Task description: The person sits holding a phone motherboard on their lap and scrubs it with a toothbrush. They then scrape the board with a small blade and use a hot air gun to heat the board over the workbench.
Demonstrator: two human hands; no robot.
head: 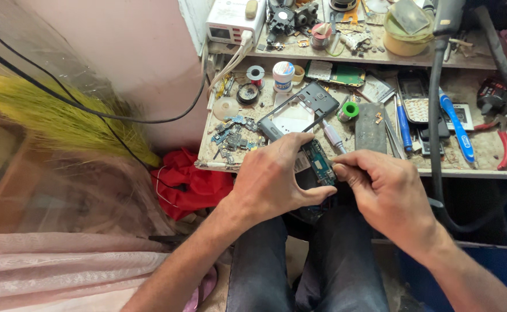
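Held over the lap, just off the front edge of the cluttered worn table [484, 151]: a small opened phone body with a green circuit board exposed [319, 164]. Left hand [273, 179] curled around its left side, fingers over the top end, thumb stretched along the lower edge toward the board. Right hand [383, 190] closed in a pinch, thumb and forefinger tips pressed together at the right edge of the board; whether something tiny sits between those fingertips, cannot tell.

On the table behind the hands, near the front edge: a dark grey plastic phone frame with an open rectangular middle [299, 110], lying tilted. Left of it, toward the front left corner, a scatter of small blue and grey circuit parts [233, 136]. Right of the frame, a small green roll of tape [350, 110], then a flat grey rectangular metal block [371, 127]. Further right, a blue-handled screwdriver [457, 124] lying front to back, and by the right edge red-handled pliers [503, 147].

Toward the back edge of the table, a white cylindrical jar with a blue label [283, 75]. On the shelf above, at its left end, a white boxy charging unit [235, 22] with pale cables hanging down. A thick black hose [435, 115] dropping across the table's front. Down left of the knees, a crumpled red cloth [193, 185] on the floor.
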